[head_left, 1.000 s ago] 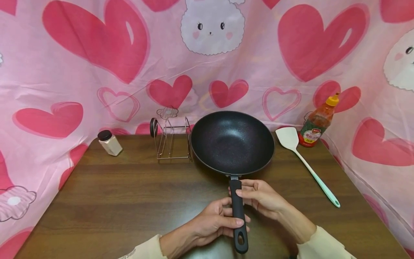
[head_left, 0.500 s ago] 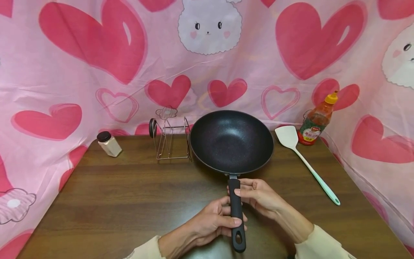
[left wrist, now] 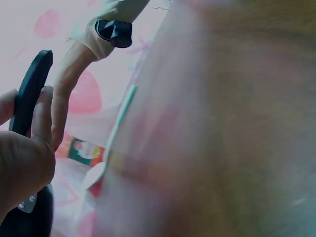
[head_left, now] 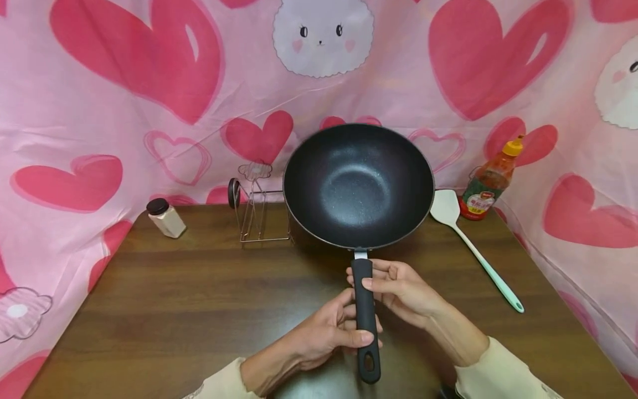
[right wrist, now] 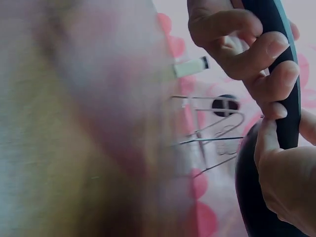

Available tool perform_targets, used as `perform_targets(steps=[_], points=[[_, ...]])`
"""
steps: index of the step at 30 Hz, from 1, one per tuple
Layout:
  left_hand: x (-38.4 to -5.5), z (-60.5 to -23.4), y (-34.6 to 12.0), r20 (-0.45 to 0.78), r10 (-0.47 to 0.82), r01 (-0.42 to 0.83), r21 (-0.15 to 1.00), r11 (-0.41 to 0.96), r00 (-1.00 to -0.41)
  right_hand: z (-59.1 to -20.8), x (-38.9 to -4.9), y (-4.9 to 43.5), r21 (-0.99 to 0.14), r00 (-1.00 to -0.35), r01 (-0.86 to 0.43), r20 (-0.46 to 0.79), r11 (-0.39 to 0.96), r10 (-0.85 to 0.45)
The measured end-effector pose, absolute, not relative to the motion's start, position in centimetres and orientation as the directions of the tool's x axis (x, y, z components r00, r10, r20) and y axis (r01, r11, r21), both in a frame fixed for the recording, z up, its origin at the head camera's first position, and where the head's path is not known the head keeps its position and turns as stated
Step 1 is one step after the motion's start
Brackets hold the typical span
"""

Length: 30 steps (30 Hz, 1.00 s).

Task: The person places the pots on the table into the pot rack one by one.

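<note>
A black wok [head_left: 356,188] is held up over the table by its long handle [head_left: 365,310], its bowl tipped toward the head camera. My left hand [head_left: 329,330] grips the lower part of the handle, thumb on top near the hanging hole. Closer to the bowl, my right hand [head_left: 406,291] pinches the handle from the right, with fingers behind it and the thumb on top. In the right wrist view, curled left fingers [right wrist: 276,79] wrap the handle, and the right hand [right wrist: 289,177] sits beside the wok's dark side [right wrist: 247,182].
A wire rack [head_left: 264,221] with a black round knob stands left of the wok, partly overlapped by it. Farther left is a small black-capped jar [head_left: 166,219]. At right lie a white and mint spatula [head_left: 476,252] and a sauce bottle [head_left: 488,180]. A pink heart-print cloth [head_left: 319,105] hangs behind.
The wok has risen and its bowl has tilted up toward the head camera, covering more of the cloth and rack. Both hands keep their hold on the handle and have moved slightly up.
</note>
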<state>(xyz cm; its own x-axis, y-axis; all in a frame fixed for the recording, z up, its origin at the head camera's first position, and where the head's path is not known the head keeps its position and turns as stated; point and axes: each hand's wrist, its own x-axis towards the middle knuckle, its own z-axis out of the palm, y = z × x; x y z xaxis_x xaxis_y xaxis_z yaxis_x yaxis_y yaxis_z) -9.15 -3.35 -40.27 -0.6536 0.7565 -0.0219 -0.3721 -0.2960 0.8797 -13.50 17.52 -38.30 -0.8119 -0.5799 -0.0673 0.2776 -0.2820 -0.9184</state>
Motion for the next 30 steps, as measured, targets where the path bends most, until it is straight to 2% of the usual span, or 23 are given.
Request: perform_targets(steps=[7, 18, 30], points=[[-9.8, -38.2, -3.6, 0.018, 0.736, -0.323, 0.891, -0.318, -0.677, -36.1, -14.2, 16.9, -0.923, -0.822, 0.215, 0.005, -0.318, -0.57], [-10.2, -37.0, -4.4, 0.102, 0.708, -0.246, 0.895, -0.371, -0.699, -34.9, -14.9, 15.6, -0.918, -0.821, 0.162, 0.078, -0.362, -0.566], [-10.5, -35.4, -6.2, 0.117, 0.652, -0.14, 0.934, -0.329, -0.749, -33.7, -16.4, 13.4, -0.93, -0.812, 0.121, 0.108, -0.347, -0.573]])
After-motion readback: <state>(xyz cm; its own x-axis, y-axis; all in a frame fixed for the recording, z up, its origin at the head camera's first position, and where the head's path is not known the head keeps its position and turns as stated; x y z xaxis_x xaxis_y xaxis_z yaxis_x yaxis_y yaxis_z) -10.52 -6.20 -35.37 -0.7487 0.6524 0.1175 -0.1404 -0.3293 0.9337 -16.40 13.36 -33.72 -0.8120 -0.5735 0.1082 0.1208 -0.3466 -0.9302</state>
